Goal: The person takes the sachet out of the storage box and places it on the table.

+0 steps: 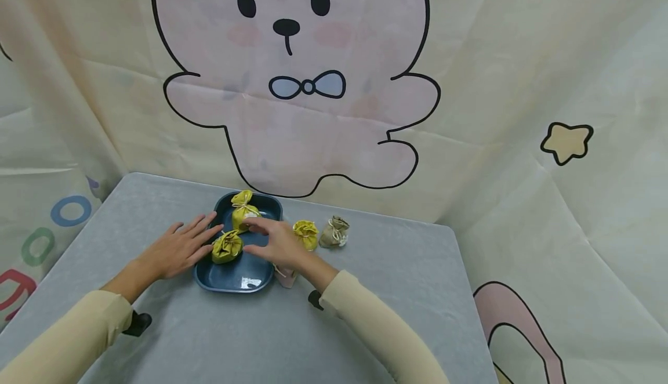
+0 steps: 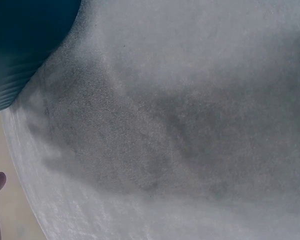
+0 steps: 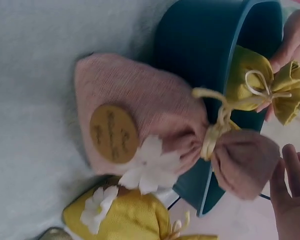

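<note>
A blue tray (image 1: 229,279) holds two yellow drawstring pouches, one upright toward the back (image 1: 242,207) and one nearer the front (image 1: 227,247). Spread over the tray's left rim, my left hand (image 1: 180,250) has straight fingers, with tips beside the front pouch. My right hand (image 1: 282,245) reaches over the right rim; thumb and index stand apart, the index tip close to the back pouch, contact unclear. A pink pouch (image 3: 135,105) with a round tag and white flower stands against the tray's outer right wall, mostly hidden by my right arm in the head view.
To the tray's right stand another yellow pouch (image 1: 305,234) and an olive-grey pouch (image 1: 335,233). All rest on a grey cloth-covered table (image 1: 386,291). A curtain (image 1: 496,82) with a printed bear hangs behind the back edge.
</note>
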### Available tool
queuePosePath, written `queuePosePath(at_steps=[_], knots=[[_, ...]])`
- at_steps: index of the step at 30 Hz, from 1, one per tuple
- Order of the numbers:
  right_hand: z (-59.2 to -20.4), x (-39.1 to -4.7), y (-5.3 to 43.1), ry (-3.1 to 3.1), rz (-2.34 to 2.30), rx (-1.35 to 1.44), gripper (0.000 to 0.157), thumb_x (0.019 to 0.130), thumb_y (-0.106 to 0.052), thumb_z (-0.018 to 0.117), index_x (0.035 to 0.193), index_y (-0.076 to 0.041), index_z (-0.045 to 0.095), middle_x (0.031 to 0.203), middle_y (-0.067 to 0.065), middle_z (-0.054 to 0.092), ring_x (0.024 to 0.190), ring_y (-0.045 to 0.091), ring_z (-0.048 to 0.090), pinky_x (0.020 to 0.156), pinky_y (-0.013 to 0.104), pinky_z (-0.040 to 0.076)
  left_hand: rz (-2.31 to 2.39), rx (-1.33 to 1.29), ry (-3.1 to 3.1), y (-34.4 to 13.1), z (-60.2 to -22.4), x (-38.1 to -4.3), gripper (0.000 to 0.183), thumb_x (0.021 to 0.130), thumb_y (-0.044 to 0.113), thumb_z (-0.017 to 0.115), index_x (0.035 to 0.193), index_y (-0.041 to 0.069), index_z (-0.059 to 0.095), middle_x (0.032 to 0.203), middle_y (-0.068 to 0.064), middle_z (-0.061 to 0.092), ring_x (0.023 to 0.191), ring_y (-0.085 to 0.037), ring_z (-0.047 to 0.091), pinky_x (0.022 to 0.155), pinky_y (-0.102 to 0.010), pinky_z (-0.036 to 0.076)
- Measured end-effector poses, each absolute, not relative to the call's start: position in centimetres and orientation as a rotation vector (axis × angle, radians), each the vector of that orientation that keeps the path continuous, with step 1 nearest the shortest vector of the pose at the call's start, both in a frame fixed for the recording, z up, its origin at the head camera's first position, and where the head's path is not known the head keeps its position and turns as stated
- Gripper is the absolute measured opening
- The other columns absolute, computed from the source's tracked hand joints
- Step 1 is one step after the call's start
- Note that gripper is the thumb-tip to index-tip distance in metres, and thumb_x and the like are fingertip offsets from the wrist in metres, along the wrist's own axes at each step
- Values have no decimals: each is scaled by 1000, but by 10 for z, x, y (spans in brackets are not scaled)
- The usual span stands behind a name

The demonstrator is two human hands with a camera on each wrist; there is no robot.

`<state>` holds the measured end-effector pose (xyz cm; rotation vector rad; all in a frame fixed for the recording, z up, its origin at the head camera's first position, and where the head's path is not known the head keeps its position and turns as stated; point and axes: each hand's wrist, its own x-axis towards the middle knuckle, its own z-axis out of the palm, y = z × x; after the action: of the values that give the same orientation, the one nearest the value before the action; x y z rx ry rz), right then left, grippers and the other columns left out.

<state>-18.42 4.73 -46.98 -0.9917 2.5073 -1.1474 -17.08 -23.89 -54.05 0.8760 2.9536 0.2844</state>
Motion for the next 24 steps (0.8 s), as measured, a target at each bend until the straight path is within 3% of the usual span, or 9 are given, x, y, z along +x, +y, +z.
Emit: queuePosePath(at_steps=[7,17,24], knots=[[-479,-186,29,2465,-1112,-890,60,91,-24,76,144,-12,52,143,4,56,126,16,58,100,22,45,312,930,3001,-241,-545,-171,54,106,41,44,153,15,40,161,-16,29,142,-42,34,99,-69,35],[-485,-185,13,2480,-1046,-833,59,91,-25,75,145,-16,52,145,-5,53,126,12,57,98,19,44,287,873,2946,-240,-542,-171,57,107,42,40,156,13,35,162,-17,25,145,-41,29,104,-69,31],[-489,-186,2,2549,-922,-877,60,90,-27,76,145,-18,51,145,-5,53,127,7,53,101,23,44,291,856,2943,-240,-542,-171,58,107,43,40,156,13,34,162,-17,24,145,-41,29,105,-68,31]])
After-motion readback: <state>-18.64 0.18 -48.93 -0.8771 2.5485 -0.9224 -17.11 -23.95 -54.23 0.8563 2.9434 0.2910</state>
